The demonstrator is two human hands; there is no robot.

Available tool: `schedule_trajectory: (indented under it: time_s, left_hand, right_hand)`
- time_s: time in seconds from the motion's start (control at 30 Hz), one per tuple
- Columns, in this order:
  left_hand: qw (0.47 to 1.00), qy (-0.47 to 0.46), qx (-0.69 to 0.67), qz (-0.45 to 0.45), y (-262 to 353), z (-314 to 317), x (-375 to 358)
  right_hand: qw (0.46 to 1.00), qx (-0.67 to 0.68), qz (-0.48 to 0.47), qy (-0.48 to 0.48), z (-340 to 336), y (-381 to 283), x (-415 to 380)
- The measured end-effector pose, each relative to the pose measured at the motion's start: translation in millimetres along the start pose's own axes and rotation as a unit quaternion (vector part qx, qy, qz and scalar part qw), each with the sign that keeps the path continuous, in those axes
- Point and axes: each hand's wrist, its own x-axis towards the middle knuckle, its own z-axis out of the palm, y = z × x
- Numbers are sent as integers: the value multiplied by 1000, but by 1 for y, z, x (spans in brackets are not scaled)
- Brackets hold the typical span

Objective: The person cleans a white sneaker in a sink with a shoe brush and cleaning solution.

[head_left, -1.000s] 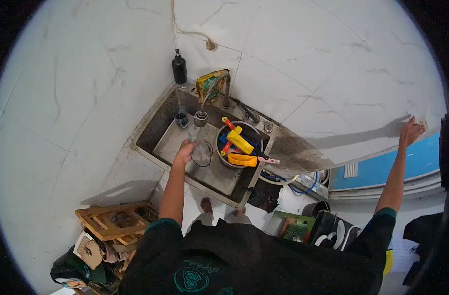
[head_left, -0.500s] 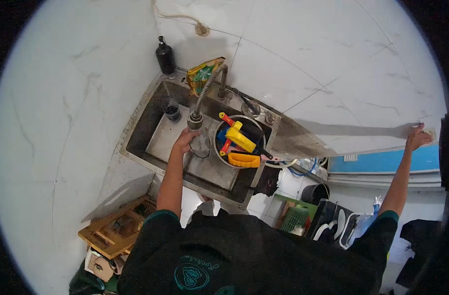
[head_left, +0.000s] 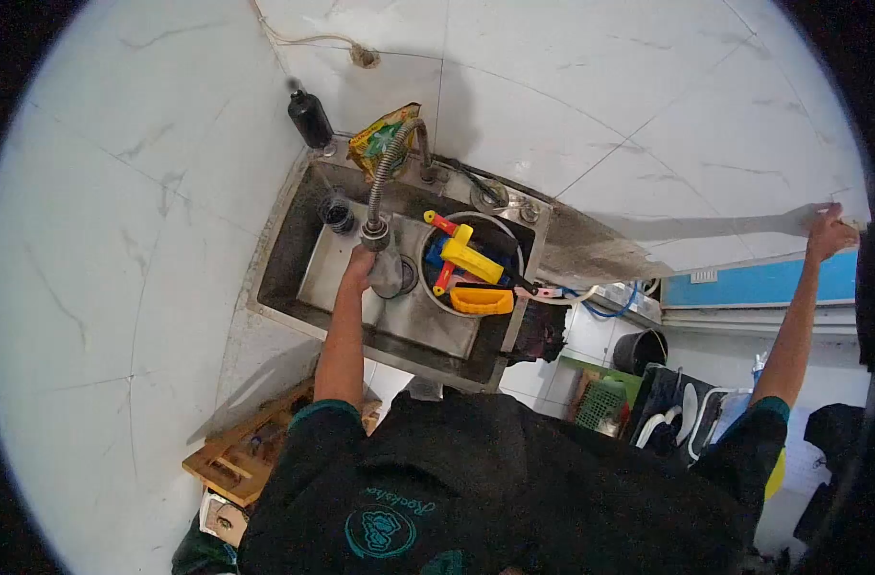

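My left hand (head_left: pixel 359 267) is closed around the side of a clear cup (head_left: pixel 388 274), just under the head of the flexible metal faucet (head_left: pixel 375 233). The cup's outline is faint against the steel sink (head_left: pixel 308 318). To its right in the basin stands a round metal bowl (head_left: pixel 521 259) filled with yellow, red and black tools, among them a yellow-handled scraper (head_left: pixel 471 261). Far to the right, my right hand (head_left: pixel 830 236) is raised at the tiled wall, fingers apart and nothing visible in it.
A dark glass (head_left: pixel 337 213) sits at the basin's back left. On the rim are a black pump bottle (head_left: pixel 310 120) and a yellow-green packet (head_left: pixel 382 140). A wooden stool-like piece (head_left: pixel 231 465) is at lower left; a black bucket (head_left: pixel 640 352) and green basket (head_left: pixel 600 406) are at lower right.
The view has shifted slightly. My right hand has moved up a little along the wall, off the small fixture it was touching. My left hand stays under the faucet with the cup.
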Motion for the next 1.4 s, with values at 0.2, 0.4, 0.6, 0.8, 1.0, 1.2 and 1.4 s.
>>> schedule_trajectory:
  time_s: [0.2, 0.4, 0.6, 0.8, 1.0, 1.2, 1.4]
  left_hand:
    - [995, -39, 41, 81, -6, 12, -33]
    - [989, 29, 87, 117, -25, -2, -9]
    - [976, 142, 100, 132, -41, -25, 9]
    - [992, -37, 86, 81, -29, -28, -31]
    - [979, -87, 184, 28, -4, -38, -62]
    - [953, -99, 287, -14, 6, -37, -91]
    - [966, -37, 250, -57, 2, -71, -71]
  right_hand:
    - [997, 19, 44, -69, -9, 1, 0]
    - [995, 16, -85, -50, -54, -24, -12]
    - [836, 448, 267, -171, -202, -287, -161]
    - [303, 536, 298, -729, -269, -520, -384]
    - [685, 344, 242, -596, -246, -613, -551]
    - [346, 332, 560, -676, -156, -625, -653]
    - [393, 364, 566, -627, -185, -655, -601]
